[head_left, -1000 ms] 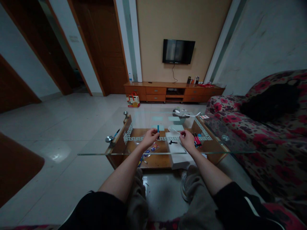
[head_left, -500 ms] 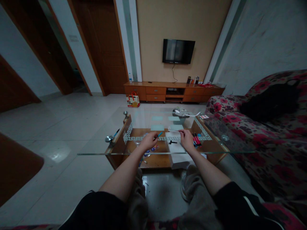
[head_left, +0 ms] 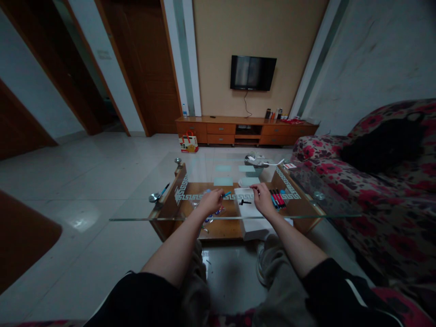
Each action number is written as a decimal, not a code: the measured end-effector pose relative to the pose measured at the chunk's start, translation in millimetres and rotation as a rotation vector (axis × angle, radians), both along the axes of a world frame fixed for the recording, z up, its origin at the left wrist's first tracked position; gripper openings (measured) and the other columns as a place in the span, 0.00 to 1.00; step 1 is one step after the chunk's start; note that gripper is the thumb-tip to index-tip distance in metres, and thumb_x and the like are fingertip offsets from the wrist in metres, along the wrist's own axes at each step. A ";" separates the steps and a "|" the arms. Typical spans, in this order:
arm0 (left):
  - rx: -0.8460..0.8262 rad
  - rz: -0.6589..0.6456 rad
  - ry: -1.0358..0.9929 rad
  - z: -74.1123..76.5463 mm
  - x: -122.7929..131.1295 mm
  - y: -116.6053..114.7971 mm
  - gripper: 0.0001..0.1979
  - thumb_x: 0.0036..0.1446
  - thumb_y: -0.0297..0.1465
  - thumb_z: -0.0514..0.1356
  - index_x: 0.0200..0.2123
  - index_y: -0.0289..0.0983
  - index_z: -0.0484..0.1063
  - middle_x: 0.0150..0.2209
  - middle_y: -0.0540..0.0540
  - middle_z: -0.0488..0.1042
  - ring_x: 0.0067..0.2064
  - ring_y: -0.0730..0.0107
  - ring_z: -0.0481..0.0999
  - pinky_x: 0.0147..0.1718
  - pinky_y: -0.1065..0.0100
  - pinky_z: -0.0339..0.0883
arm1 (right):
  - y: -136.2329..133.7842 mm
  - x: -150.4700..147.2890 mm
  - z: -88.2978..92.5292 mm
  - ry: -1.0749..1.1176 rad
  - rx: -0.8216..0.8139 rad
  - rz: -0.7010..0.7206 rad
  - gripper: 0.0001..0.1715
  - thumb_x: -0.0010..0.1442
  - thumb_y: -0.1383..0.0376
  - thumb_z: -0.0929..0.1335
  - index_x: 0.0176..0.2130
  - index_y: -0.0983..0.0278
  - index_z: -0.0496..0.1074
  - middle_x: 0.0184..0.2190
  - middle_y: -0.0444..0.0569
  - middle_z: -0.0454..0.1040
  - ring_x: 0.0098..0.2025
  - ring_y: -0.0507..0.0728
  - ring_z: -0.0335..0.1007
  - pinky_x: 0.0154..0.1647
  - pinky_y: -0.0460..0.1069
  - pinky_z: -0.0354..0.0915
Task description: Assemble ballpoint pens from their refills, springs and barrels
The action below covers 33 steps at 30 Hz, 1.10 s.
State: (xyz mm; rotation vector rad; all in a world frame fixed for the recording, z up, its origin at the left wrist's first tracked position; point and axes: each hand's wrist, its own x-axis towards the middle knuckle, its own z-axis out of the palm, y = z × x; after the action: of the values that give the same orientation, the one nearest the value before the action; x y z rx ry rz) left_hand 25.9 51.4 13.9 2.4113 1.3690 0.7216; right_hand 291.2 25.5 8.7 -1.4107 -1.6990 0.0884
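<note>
Over the glass table (head_left: 136, 211), my left hand (head_left: 211, 201) is closed on a small blue piece (head_left: 226, 194) that looks like a pen part. My right hand (head_left: 263, 199) pinches a thin white item (head_left: 248, 187), too small to identify for sure. Between the hands lie small black parts (head_left: 245, 202). Several red and black pens (head_left: 278, 198) rest just right of my right hand. A blue and black pen (head_left: 165, 190) lies near the table's left side. Small colourful wrapped items (head_left: 218, 212) show beside and below my left hand.
A white box (head_left: 255, 228) sits on the wooden shelf under the glass. Behind the table stands a bin (head_left: 257, 170) with a bag in it. A flowered sofa (head_left: 374, 204) is at the right, and a TV cabinet (head_left: 221, 129) stands along the far wall.
My right hand has shifted slightly left, and the white item in it looks thinner and flatter. My left hand has moved slightly left with the blue piece.
</note>
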 end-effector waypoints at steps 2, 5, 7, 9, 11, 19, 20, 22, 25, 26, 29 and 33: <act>0.005 0.003 0.028 0.7 -0.2 -0.5 0.08 0.59 0.29 0.57 0.40 0.43 0.75 0.39 0.42 0.76 0.40 0.57 0.75 0.39 0.65 0.63 | -1.1 -1.1 0.6 0.005 -0.003 0.023 0.16 0.66 0.69 0.59 0.43 0.64 0.74 0.41 0.54 0.71 0.47 0.60 0.66 0.52 0.53 0.63; 0.010 0.000 0.063 1.8 -0.1 -1.4 0.08 0.60 0.30 0.57 0.41 0.43 0.75 0.39 0.42 0.76 0.40 0.57 0.75 0.38 0.66 0.63 | -2.9 -2.5 1.1 0.010 0.006 0.056 0.16 0.66 0.69 0.59 0.43 0.64 0.74 0.41 0.54 0.70 0.47 0.60 0.67 0.52 0.52 0.62; 0.014 -0.002 0.083 2.6 0.1 -2.0 0.09 0.60 0.30 0.57 0.42 0.44 0.75 0.40 0.42 0.76 0.40 0.57 0.75 0.38 0.66 0.63 | -3.4 -3.2 1.1 0.009 0.012 0.066 0.15 0.66 0.69 0.59 0.43 0.64 0.73 0.42 0.54 0.70 0.46 0.59 0.67 0.52 0.52 0.63; 0.016 -0.003 0.103 3.3 0.2 -2.4 0.09 0.60 0.30 0.57 0.42 0.44 0.74 0.40 0.42 0.76 0.40 0.58 0.76 0.38 0.66 0.64 | -3.1 -3.6 0.6 0.006 0.022 0.071 0.15 0.66 0.69 0.59 0.43 0.64 0.73 0.41 0.54 0.70 0.46 0.59 0.67 0.51 0.52 0.63; 0.016 -0.005 0.120 4.0 0.4 -2.5 0.09 0.61 0.30 0.56 0.42 0.43 0.74 0.41 0.42 0.76 0.39 0.58 0.76 0.38 0.66 0.64 | -2.2 -3.7 -0.3 0.002 0.035 0.083 0.14 0.66 0.69 0.59 0.42 0.64 0.73 0.41 0.54 0.70 0.46 0.59 0.67 0.51 0.53 0.63; 0.023 -0.039 0.187 6.4 1.3 -2.3 0.11 0.63 0.32 0.54 0.47 0.43 0.73 0.44 0.44 0.76 0.43 0.61 0.76 0.41 0.66 0.66 | 0.0 -5.0 -3.2 0.030 0.104 0.162 0.13 0.65 0.71 0.61 0.41 0.63 0.73 0.39 0.53 0.71 0.44 0.59 0.68 0.48 0.54 0.64; 0.026 -0.044 0.192 6.5 1.4 -2.4 0.11 0.64 0.33 0.54 0.47 0.44 0.73 0.44 0.44 0.75 0.43 0.61 0.76 0.42 0.66 0.67 | -0.3 -5.7 -3.1 0.030 0.102 0.172 0.13 0.65 0.71 0.61 0.41 0.63 0.73 0.40 0.52 0.71 0.44 0.59 0.68 0.48 0.54 0.64; 0.033 -0.053 0.199 6.5 1.5 -2.6 0.12 0.65 0.33 0.53 0.48 0.44 0.73 0.46 0.44 0.75 0.44 0.61 0.76 0.43 0.66 0.67 | -1.1 -7.4 -3.0 0.026 0.099 0.193 0.13 0.65 0.72 0.61 0.41 0.62 0.73 0.40 0.52 0.70 0.44 0.59 0.68 0.48 0.53 0.64; 0.045 -0.068 0.206 6.6 1.8 -3.0 0.13 0.66 0.34 0.53 0.49 0.44 0.73 0.47 0.44 0.75 0.45 0.61 0.76 0.44 0.65 0.67 | -2.2 -10.6 -3.0 0.015 0.091 0.225 0.14 0.65 0.72 0.61 0.42 0.62 0.73 0.40 0.52 0.70 0.45 0.59 0.68 0.49 0.53 0.64; 0.049 -0.072 0.207 6.7 2.0 -3.1 0.13 0.66 0.34 0.53 0.50 0.44 0.73 0.48 0.43 0.75 0.45 0.61 0.76 0.44 0.65 0.67 | -2.5 -11.7 -3.0 0.009 0.087 0.235 0.14 0.65 0.72 0.61 0.42 0.62 0.73 0.40 0.52 0.70 0.45 0.59 0.68 0.49 0.53 0.64; 0.061 -0.084 0.208 7.1 2.8 -3.4 0.14 0.66 0.33 0.53 0.51 0.44 0.72 0.49 0.43 0.74 0.47 0.61 0.76 0.45 0.65 0.67 | -3.5 -15.1 -3.5 -0.019 0.079 0.260 0.13 0.65 0.72 0.61 0.43 0.62 0.73 0.40 0.52 0.71 0.45 0.58 0.68 0.49 0.53 0.64; 0.073 -0.099 0.211 7.1 3.7 -3.4 0.13 0.65 0.32 0.53 0.51 0.43 0.72 0.48 0.43 0.74 0.47 0.61 0.76 0.45 0.66 0.67 | -4.9 -19.1 -4.1 -0.038 0.073 0.280 0.12 0.64 0.72 0.62 0.43 0.62 0.72 0.40 0.52 0.72 0.45 0.59 0.68 0.47 0.52 0.64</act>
State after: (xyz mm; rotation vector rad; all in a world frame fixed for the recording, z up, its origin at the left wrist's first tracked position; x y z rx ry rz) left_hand 29.6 48.0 21.0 2.6550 1.3064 0.5126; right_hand 272.1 20.6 4.6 -1.1210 -1.9037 0.1545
